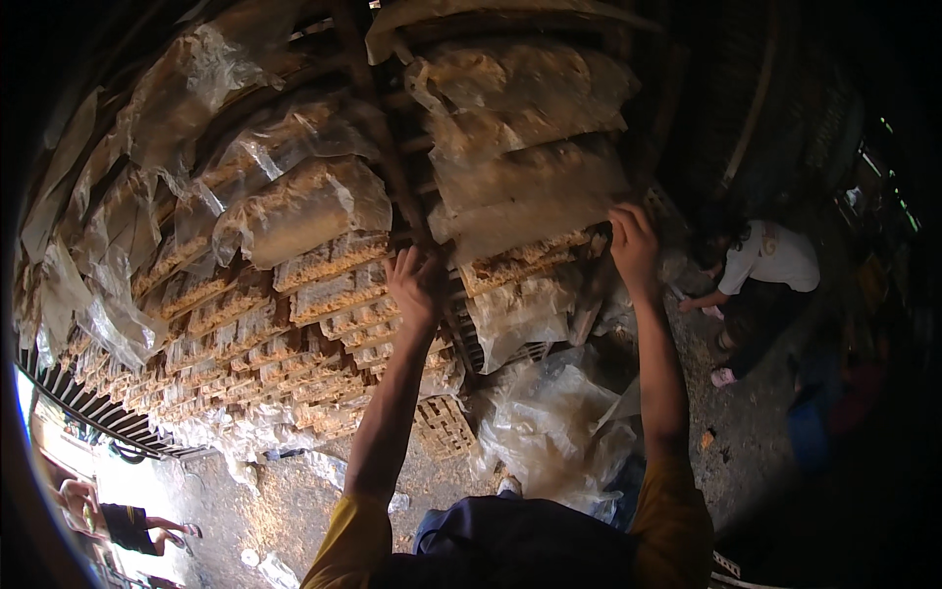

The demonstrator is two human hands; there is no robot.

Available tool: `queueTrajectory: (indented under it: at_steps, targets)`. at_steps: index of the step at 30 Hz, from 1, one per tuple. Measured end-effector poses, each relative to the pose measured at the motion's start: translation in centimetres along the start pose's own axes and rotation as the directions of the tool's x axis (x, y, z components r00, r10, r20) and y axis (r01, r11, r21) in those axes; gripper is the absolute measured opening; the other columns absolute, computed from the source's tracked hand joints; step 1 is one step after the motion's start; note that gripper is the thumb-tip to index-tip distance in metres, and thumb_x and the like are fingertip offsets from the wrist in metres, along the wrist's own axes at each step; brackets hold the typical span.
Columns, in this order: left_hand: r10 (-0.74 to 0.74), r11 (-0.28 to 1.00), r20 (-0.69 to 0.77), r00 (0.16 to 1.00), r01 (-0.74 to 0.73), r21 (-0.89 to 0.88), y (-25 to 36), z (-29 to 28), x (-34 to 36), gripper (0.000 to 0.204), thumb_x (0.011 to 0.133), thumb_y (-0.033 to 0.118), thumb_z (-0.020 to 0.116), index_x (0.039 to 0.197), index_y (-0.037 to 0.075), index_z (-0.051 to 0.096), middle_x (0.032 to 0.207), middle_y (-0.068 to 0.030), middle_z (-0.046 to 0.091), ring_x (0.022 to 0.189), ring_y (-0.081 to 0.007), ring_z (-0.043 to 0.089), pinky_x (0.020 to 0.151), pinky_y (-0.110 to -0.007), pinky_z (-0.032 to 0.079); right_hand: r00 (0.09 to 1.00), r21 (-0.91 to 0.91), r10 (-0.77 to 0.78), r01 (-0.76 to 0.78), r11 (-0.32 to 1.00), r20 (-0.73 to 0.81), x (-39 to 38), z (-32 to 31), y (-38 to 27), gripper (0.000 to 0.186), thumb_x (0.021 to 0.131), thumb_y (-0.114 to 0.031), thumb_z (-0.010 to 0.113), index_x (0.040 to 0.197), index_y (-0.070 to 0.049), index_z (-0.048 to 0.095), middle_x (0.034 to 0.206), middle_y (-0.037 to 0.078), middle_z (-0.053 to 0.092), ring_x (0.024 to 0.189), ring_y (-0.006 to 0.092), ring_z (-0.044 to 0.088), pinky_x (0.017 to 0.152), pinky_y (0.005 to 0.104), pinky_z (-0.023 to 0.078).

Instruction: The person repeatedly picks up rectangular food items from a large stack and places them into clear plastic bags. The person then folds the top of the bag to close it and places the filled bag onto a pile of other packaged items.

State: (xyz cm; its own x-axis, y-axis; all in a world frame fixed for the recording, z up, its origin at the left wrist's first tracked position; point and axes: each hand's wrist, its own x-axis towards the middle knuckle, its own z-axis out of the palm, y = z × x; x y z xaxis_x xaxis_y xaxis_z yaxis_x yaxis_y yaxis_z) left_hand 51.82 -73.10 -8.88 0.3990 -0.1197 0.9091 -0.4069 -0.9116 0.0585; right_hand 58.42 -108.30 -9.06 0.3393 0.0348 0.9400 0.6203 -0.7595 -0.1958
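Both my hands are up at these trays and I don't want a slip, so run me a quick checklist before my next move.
1. Right hand at the right edge of the plastic sheet: ok.
2. Left hand gripping the sheet's left side: cannot tell.
3. Tray below the sheet fully uncovered: not ok, only its front shows.
4. Co-worker clear of both hands: ok, bent over off to the right.
5. Floor ahead free of loose plastic: not ok, heaped there.
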Motion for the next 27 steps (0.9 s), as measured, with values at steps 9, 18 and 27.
queueTrajectory:
  at_steps: [9,18,27]
  targets:
    - [0.051,0.997,-0.066,0.997,-0.055,-0.055,2.1,-3.2,0.0,0.040,0.063,-0.006,0.061,0.095,0.013,0.075,0.091,-0.0046,0.065,0.081,-0.0235,0.060,0.072,-0.038,0.041,0.994,-0.058,-0.021,0.015,0.998,-0.107,-0.1,-3.1,-2.8,0.012,0.092,-0.001,0.062,0.102,-0.004,0.066,0.107,0.010,0.066,0.091,0.0291,0.069,0.072,0.0366,0.058]
    - [0.127,0.971,-0.156,0.979,-0.155,-0.181,4.6,-10.9,-1.7,0.025,0.067,0.009,0.079,0.091,0.011,0.075,0.092,-0.0061,0.065,0.085,-0.0273,0.059,0.071,-0.040,0.044,0.978,-0.203,-0.141,0.108,0.973,-0.155,-3.4,-11.5,-9.3,0.009,0.096,-0.002,0.057,0.104,0.000,0.060,0.106,0.013,0.064,0.096,0.0309,0.064,0.082,0.0402,0.054]
    - [0.113,0.888,-0.218,0.969,-0.197,-0.416,7.2,-20.0,-5.5,0.023,0.072,0.017,0.084,0.091,0.017,0.071,0.094,0.0016,0.066,0.090,-0.0220,0.065,0.084,-0.043,0.046,0.944,-0.106,-0.087,0.056,0.993,-0.319,-8.9,-20.1,-17.6,0.019,0.098,-0.013,0.059,0.110,-0.001,0.051,0.106,0.016,0.061,0.100,0.0304,0.061,0.089,0.0440,0.055]
